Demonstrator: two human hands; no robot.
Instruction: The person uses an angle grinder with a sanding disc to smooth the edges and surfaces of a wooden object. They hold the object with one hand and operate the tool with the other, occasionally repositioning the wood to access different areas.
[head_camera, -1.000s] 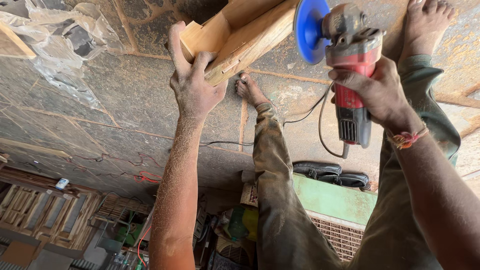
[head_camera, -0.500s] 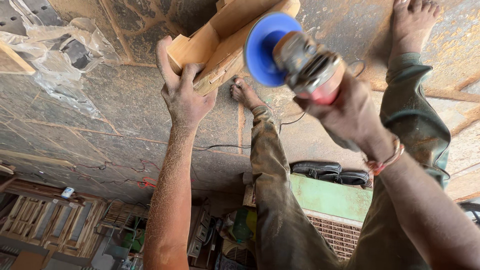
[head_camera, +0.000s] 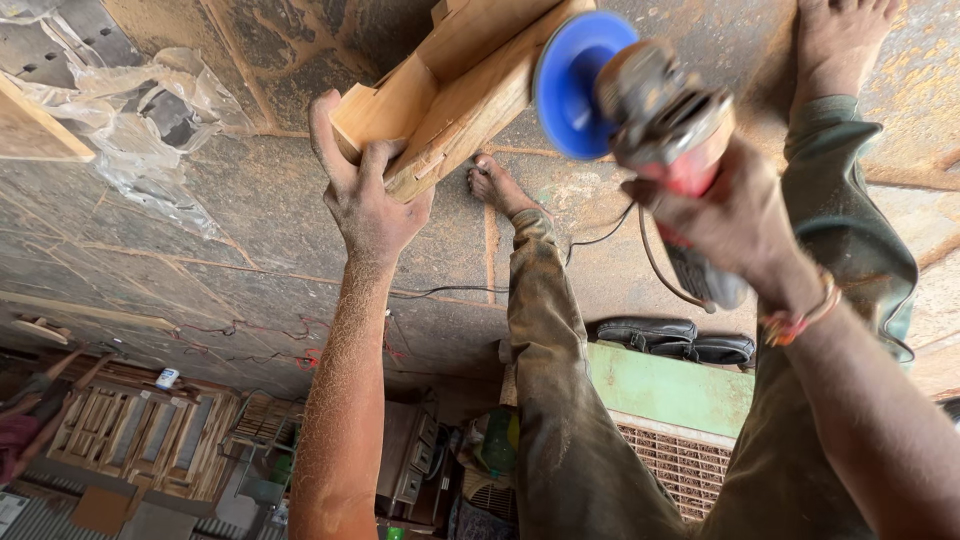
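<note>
Left hand (head_camera: 372, 205) grips the pale wooden joined block (head_camera: 455, 85); right hand (head_camera: 725, 215), clasping the red angle grinder (head_camera: 660, 120), holds its blue disc (head_camera: 575, 85) beside the block's long edge.

The floor (head_camera: 250, 240) is dark, stained stone slabs with pale seams — dusty all over. On it lie crumpled clear plastic sheeting (head_camera: 140, 120), a thin black power cord (head_camera: 450, 292), a pair of black sandals (head_camera: 675, 340) — and both bare feet (head_camera: 500, 185).
</note>
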